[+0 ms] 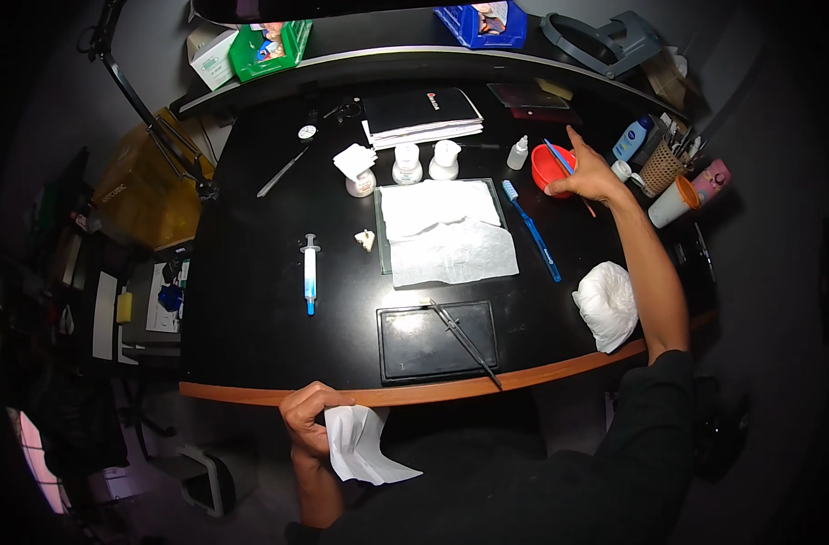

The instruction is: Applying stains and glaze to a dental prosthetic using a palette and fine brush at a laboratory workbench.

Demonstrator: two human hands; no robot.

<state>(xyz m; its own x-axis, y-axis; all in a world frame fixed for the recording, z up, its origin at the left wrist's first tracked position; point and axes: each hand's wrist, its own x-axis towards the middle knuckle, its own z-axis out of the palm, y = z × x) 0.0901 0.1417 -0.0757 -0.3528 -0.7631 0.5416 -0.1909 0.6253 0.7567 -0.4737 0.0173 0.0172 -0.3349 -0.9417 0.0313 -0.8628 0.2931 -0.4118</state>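
Observation:
Below the desk's front edge, my left hand [307,418] pinches a creased white paper sheet [365,443]. My right hand [587,173] reaches to the back right, thumb and fingers round a red bowl [546,160] with a thin blue stick [557,154] across it. Beside that hand lie a blue toothbrush [532,227] and a small dropper bottle [518,153]. White paper sheets [446,250] cover a glass slab mid-desk. Tweezers [464,341] rest on a dark tray [414,354] in front. A syringe [310,272] and a small pale piece [365,240] lie left of centre.
White jars [407,163] and a black folder [414,113] stand behind the paper. A crumpled white wad [605,304] sits beside my right forearm. Bottles [630,138] and a tool holder [660,173] crowd the right side; a lamp arm [142,100] rises at left.

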